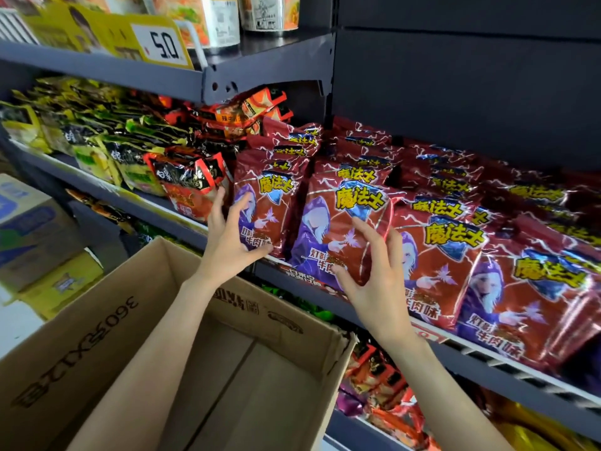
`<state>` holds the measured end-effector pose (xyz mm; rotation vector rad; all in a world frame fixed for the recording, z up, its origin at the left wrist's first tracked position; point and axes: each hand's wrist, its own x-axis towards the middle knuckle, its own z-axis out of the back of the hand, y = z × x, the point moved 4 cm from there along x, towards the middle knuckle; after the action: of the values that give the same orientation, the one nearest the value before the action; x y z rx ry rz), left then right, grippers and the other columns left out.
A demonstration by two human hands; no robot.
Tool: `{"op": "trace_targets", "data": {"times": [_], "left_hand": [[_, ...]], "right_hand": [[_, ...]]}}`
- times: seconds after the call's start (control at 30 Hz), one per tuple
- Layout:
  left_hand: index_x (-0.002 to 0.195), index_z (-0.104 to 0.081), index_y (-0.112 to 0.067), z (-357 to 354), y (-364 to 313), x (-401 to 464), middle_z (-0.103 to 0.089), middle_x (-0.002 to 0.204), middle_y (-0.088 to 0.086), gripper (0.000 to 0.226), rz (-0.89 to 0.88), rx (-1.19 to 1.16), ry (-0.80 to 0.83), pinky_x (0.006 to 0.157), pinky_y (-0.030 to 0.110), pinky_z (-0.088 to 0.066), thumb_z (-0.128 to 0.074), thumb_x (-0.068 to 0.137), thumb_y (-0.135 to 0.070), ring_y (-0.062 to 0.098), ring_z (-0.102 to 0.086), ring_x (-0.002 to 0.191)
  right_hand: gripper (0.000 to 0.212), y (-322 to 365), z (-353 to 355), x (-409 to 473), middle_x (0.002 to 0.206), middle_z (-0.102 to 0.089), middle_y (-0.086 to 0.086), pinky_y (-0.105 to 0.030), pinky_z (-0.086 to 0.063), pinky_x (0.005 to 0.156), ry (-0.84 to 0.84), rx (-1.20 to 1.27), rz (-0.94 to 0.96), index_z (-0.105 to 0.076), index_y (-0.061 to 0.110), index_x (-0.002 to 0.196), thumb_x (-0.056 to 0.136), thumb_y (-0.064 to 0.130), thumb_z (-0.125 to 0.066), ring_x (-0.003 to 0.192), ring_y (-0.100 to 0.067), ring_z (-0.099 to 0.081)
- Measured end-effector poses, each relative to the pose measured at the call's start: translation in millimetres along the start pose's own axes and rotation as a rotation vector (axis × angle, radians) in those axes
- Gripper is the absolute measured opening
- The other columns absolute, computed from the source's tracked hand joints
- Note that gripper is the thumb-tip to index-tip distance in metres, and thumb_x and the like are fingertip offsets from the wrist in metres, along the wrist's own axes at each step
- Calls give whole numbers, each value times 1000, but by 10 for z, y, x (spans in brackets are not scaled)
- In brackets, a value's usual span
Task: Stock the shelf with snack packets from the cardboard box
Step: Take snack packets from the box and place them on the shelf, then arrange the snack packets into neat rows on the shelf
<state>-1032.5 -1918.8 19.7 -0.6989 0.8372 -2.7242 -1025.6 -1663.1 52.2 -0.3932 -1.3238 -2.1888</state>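
Observation:
Red snack packets with a purple-robed figure stand in rows on the middle shelf (487, 359). My left hand (229, 236) touches the left edge and lower corner of the leftmost front packet (270, 206), its fingers spread. My right hand (374, 271) rests with spread fingers on the lower right of the neighbouring front packet (338, 229), thumb at its bottom edge. Neither hand closes round a packet. Below my arms stands the open cardboard box (107, 320); the part of its inside that I see holds no packets.
Left of the red packets sit black-and-orange and yellow-green packets (130, 157). The upper shelf holds cup noodles and a yellow price tag (159, 43). A dark panel (471, 76) rises behind the red rows. More boxes (32, 229) stand at the left. Lower shelves hold other packets.

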Motion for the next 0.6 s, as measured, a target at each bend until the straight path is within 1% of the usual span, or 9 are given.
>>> {"op": "trace_targets", "data": {"times": [0.03, 0.1, 0.17, 0.2, 0.27, 0.37, 0.43, 0.5, 0.6], "left_hand": [[143, -32, -22, 30, -47, -28, 1, 157, 8, 87, -6, 19, -53, 113, 41, -13, -81, 71, -32, 25, -1, 144], [133, -43, -16, 105, -222, -128, -16, 152, 11, 67, -60, -8, -209, 113, 33, -16, -77, 76, -27, 25, -14, 141], [122, -52, -11, 168, -525, -270, -38, 138, 14, 45, -196, -64, -352, 109, 19, -18, -66, 82, -23, 24, -32, 130], [118, -55, -8, 174, -710, -337, -46, 130, 14, 37, -289, -103, -392, 107, 17, -22, -61, 84, -21, 23, -39, 123], [111, -58, -6, 135, -1087, -455, -55, 118, 11, 26, -492, -196, -398, 102, 22, -31, -57, 86, -14, 19, -47, 114], [108, -57, -9, -73, -1634, -632, -62, 107, 5, 20, -708, -311, -252, 93, 30, -43, -55, 88, -12, 16, -55, 104], [110, -58, -9, -291, -2002, -804, -64, 106, 6, 22, -799, -311, -104, 90, 33, -47, -57, 89, -16, 18, -58, 102], [120, -55, -11, -566, -2329, -990, -60, 117, 4, 35, -874, -234, 35, 96, 30, -42, -61, 88, -24, 18, -54, 110], [135, -47, -14, -963, -2611, -1143, -48, 135, 6, 58, -873, -65, 105, 104, 35, -33, -64, 86, -40, 22, -44, 124]], "right_hand": [[67, 5, 33, -26, 147, -17, 20, 7, -13, 95, -36, 22, 1, -35, 30, 133, 83, 4, -71, 121, 33, -4], [67, 25, 128, -108, 134, -22, 42, -11, -21, 108, -88, 43, -6, -37, 35, 133, 83, 8, -72, 141, -6, -19], [64, 29, 275, -242, 133, -40, 24, -11, -19, 109, -144, 50, -18, -39, 39, 129, 82, 11, -72, 135, -28, -32], [63, 26, 376, -319, 131, -46, 14, -10, -17, 109, -176, 57, -26, -40, 41, 127, 82, 11, -72, 132, -28, -36], [68, -5, 625, -487, 128, -46, 19, -29, -27, 113, -235, 108, -54, -39, 47, 126, 81, 8, -71, 128, -21, -41], [64, -217, 1089, -755, 133, -43, 7, -50, -40, 105, -343, 213, -144, -40, 39, 132, 82, 12, -71, 127, -22, -45], [60, -386, 1419, -928, 135, -42, -3, -53, -40, 104, -415, 196, -198, -40, 35, 135, 84, 25, -70, 126, -27, -46], [62, -479, 1688, -1044, 134, -41, 0, -52, -38, 106, -442, 146, -216, -38, 39, 135, 82, 33, -69, 126, -25, -46], [66, -596, 1882, -1079, 134, -39, 9, -45, -34, 109, -379, -12, -227, -34, 44, 132, 84, 17, -69, 131, -16, -38]]}}
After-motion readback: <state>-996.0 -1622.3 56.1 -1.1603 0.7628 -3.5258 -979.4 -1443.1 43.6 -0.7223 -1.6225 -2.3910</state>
